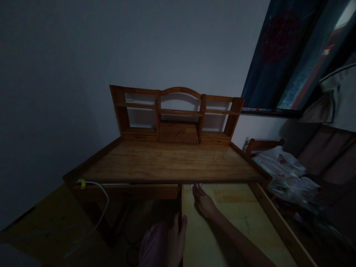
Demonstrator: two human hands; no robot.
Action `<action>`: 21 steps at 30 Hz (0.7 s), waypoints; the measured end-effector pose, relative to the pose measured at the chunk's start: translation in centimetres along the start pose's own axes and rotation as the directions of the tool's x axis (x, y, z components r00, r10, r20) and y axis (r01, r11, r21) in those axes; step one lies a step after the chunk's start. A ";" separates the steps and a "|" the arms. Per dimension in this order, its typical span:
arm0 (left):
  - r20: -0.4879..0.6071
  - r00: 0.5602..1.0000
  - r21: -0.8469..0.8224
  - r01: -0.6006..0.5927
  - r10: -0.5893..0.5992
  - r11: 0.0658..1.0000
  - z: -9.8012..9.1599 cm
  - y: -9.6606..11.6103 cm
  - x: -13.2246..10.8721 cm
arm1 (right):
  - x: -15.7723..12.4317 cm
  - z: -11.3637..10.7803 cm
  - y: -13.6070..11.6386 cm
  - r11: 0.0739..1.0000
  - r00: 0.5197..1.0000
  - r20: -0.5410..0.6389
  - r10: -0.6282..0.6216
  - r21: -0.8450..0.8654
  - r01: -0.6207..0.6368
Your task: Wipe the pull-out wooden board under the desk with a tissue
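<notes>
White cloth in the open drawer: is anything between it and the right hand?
Nothing visible: the right hand has its fingers on the white cloth. The left hand is at the left side of the drawer, apart from it.

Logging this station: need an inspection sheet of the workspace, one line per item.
Surface: wooden desktop with shelf unit at back.
Job's things: open drawer; small white item inside, kind unclear.
Clutter: plastic bags by a wooden chair, right.
Hands: right hand on the white item; left hand, fingers extended, at the drawer's left side.
Cables: white cable with yellow piece, front left.
Surroundings: pale wall, window, dim light.
</notes>
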State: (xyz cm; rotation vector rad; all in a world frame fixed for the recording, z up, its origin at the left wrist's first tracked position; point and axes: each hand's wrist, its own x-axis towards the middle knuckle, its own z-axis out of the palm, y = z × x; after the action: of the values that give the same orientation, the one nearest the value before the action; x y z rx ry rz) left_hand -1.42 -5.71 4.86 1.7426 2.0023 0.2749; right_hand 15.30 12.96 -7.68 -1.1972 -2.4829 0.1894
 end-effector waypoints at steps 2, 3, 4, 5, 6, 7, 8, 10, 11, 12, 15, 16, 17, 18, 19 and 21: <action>0.050 0.999 0.077 0.007 -0.011 0.997 -1.7 0.8 -0.9 | 0.3 0.4 -1.0 0.986 0.994 0.001 -0.109 0.125 0.108; 0.074 0.997 0.120 0.008 -0.017 0.993 -2.5 1.2 -1.2 | 0.2 0.3 -1.5 0.969 0.986 0.002 -0.166 0.184 0.163; 0.092 0.996 0.152 -0.004 -0.010 0.988 -3.2 1.6 -1.5 | 0.0 0.2 -1.8 0.947 0.975 0.004 -0.222 0.239 0.215; 0.097 0.995 0.188 -0.040 0.022 0.981 -3.6 1.8 -1.7 | -0.4 -0.2 -2.1 0.924 0.963 0.007 -0.268 0.286 0.255; 0.105 0.993 0.221 -0.072 0.049 0.973 -3.8 1.9 -1.7 | -1.0 -0.7 -2.3 0.903 0.952 0.017 -0.306 0.324 0.284; 0.124 0.991 0.251 -0.089 0.059 0.964 -3.8 1.9 -1.6 | -1.6 -1.3 -2.3 0.886 0.943 0.030 -0.332 0.354 0.301; 0.142 0.988 0.278 -0.095 0.056 0.956 -3.5 1.7 -1.5 | -2.3 -2.1 -2.2 0.874 0.937 0.043 -0.346 0.377 0.306; 0.156 0.988 0.318 -0.069 0.019 0.946 -2.5 1.3 -1.0 | -3.7 -3.6 -1.4 0.869 0.938 0.064 -0.341 0.403 0.288; 0.118 0.993 0.327 -0.067 0.029 0.943 -1.8 1.0 -0.8 | -4.3 -4.3 -0.6 0.875 0.944 0.070 -0.323 0.402 0.269; 0.073 0.996 0.332 -0.074 0.053 0.940 -1.2 0.7 -0.7 | -5.0 -5.0 0.5 0.886 0.953 0.073 -0.295 0.393 0.245; -0.044 0.990 0.311 -0.112 0.132 0.944 0.0 0.2 -0.7 | -6.9 -6.8 5.3 0.939 0.985 0.068 -0.161 0.319 0.132; -0.054 0.989 0.304 -0.118 0.141 0.945 0.0 0.2 -0.7 | -7.5 -7.3 7.4 0.954 0.992 0.052 -0.114 0.286 0.094; -0.053 0.989 0.297 -0.119 0.141 0.948 -0.1 0.2 -0.8 | -8.3 -7.8 9.6 0.966 0.997 0.020 -0.074 0.251 0.066; -0.040 0.990 0.290 -0.117 0.134 0.950 -0.3 0.2 -0.9 | -9.2 -8.2 11.9 0.978 1.000 -0.006 -0.024 0.209 0.024; -0.013 0.992 0.280 -0.113 0.122 0.953 -0.7 0.3 -0.9 | -10.1 -8.7 14.1 0.987 0.998 -0.054 0.026 0.159 -0.017; 0.066 0.992 0.247 -0.118 0.105 0.962 -1.5 0.4 -0.9 | -12.0 -9.4 18.2 0.995 0.989 -0.114 0.099 0.043 -0.094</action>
State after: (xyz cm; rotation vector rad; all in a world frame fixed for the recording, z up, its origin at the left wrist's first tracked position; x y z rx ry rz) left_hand -1.65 -6.31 6.53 1.9989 1.9743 0.0102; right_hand 38.97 14.64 -7.40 -1.2767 -2.3142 0.1856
